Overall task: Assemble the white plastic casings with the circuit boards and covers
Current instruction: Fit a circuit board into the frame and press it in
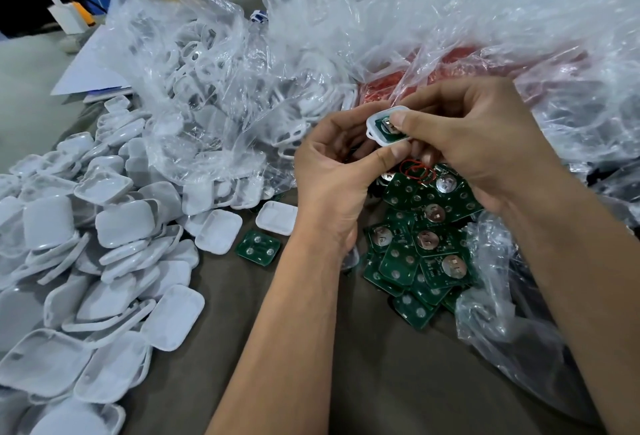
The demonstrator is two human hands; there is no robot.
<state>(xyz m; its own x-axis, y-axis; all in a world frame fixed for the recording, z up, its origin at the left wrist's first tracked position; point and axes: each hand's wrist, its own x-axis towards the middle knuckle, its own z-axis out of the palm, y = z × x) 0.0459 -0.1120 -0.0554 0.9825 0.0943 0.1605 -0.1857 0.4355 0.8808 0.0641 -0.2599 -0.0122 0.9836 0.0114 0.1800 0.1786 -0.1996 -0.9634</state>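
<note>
Both hands hold one white casing (378,126) above the table, with a green circuit board seated inside it. My left hand (332,178) grips the casing from below, thumb against its lower edge. My right hand (474,136) pinches it from the right, thumb pressing on the board's round battery holder. Under the hands lies a pile of green circuit boards (422,247). One loose board (258,248) rests to the left of that pile. White covers (86,261) are heaped across the left side.
Clear plastic bags (194,88) holding more white casings spread across the back. A bag with red parts (381,88) sits behind the hands. Crumpled plastic (498,296) lies at the right. A white charger (69,17) stands far left.
</note>
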